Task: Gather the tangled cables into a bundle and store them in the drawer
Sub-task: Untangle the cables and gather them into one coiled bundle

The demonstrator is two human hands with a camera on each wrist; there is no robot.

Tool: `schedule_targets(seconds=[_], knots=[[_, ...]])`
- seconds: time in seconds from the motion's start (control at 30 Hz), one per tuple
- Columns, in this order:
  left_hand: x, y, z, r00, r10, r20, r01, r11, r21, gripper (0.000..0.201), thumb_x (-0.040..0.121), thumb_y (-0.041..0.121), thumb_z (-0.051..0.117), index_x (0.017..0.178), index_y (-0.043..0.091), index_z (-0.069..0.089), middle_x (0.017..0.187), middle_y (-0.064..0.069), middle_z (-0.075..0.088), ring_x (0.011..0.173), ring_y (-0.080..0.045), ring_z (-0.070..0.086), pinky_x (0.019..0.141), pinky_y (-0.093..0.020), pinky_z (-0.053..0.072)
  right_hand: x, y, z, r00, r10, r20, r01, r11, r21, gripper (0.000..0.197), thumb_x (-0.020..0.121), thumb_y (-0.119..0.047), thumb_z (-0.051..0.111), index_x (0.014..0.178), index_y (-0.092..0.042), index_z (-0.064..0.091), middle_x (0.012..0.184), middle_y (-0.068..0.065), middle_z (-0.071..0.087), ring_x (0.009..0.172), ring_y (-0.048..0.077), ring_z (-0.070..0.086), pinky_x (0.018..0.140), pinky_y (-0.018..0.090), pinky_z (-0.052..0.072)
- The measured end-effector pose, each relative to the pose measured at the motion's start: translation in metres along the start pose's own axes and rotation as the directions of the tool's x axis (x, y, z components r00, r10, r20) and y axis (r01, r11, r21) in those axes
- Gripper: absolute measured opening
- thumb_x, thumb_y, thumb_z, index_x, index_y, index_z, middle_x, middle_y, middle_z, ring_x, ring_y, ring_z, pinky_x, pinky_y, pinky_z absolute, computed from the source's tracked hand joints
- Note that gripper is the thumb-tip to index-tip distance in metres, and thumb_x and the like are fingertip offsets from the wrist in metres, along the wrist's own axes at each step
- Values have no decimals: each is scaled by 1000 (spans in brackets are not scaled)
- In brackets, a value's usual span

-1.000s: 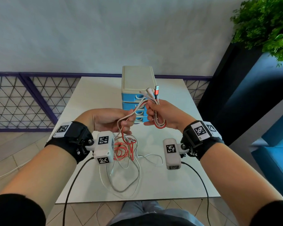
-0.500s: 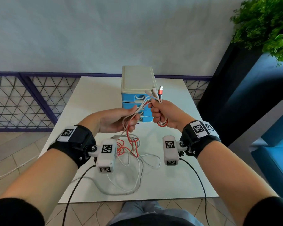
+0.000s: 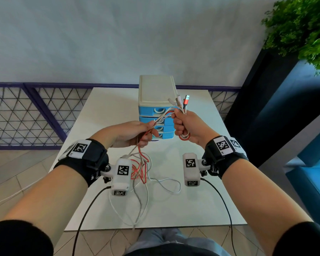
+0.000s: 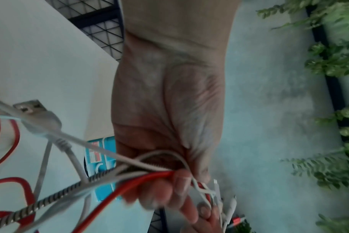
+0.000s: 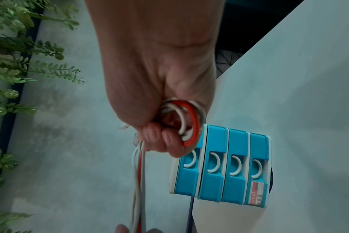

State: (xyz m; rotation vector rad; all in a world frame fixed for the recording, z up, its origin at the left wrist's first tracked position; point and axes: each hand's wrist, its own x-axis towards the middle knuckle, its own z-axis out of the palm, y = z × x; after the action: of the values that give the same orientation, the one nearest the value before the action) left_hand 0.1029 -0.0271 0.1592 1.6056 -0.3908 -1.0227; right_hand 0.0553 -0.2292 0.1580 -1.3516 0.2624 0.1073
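Pale wall (image 3: 81,37); purple lattice railing (image 3: 26,115); tiled floor (image 3: 13,169); leafy plant (image 3: 303,24).

You see smooth, glossy plastic on the blue drawer unit (image 3: 156,111), a matt white table (image 3: 107,108), rubbery red and white cables (image 3: 140,169), one woven-sheathed, with metal plugs (image 3: 187,97).
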Motion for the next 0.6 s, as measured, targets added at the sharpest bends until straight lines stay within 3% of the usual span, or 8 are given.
schedule_targets(seconds=[0.1,0.2,0.33,0.4,0.47,0.53,0.6], knots=[[-3,-2,-4,996,5,93,3,996,-89,36,97,39,37,82,11,54,58,2,48,61,-17,55,81,-31,47,0,-1,1,1000,-17,-16,17,1000,6,29,103,-28,40,81,-12,51,59,-1,31,45,7,31,42,17,33],[-6,-2,-6,985,35,168,-3,983,-185,30,91,35,41,75,14,55,66,-1,57,75,-20,63,83,-30,53,3,0,3,1000,-21,-15,21,1000,4,29,102,-28,41,81,-12,51,59,-1,31,46,8,30,41,17,33],[-6,0,0,992,75,104,-53,979,-198,31,99,30,34,74,15,45,57,6,42,55,-12,48,89,-33,47,6,0,6,1000,-13,-23,13,1000,8,29,103,-30,40,83,-12,51,61,0,29,46,8,30,43,18,33],[-4,2,8,994,104,22,-101,989,-106,33,102,29,30,75,16,43,56,7,38,52,-11,43,79,-29,47,6,-1,7,1000,-6,-19,6,1000,-4,31,102,-36,40,85,-12,50,62,0,28,46,8,32,45,18,35],[-1,2,19,982,163,-93,-160,986,37,33,103,29,31,75,16,42,58,5,36,54,-12,42,66,-23,45,7,-2,9,1000,20,11,-20,1000,-16,40,94,-54,45,82,-16,47,62,-2,27,49,9,31,48,20,37],[2,3,31,946,250,-208,-199,951,235,32,103,27,33,75,16,43,60,5,37,55,-13,42,60,-25,41,6,-3,12,997,57,46,-58,998,14,50,84,-69,47,75,-20,41,62,-2,26,51,10,30,50,21,36],[4,6,42,888,361,-287,-183,847,499,30,102,28,35,75,17,43,62,5,42,59,-15,42,57,-27,36,6,-4,12,995,84,62,-90,990,108,56,85,-73,39,71,-18,39,63,0,28,50,11,32,48,21,37]])
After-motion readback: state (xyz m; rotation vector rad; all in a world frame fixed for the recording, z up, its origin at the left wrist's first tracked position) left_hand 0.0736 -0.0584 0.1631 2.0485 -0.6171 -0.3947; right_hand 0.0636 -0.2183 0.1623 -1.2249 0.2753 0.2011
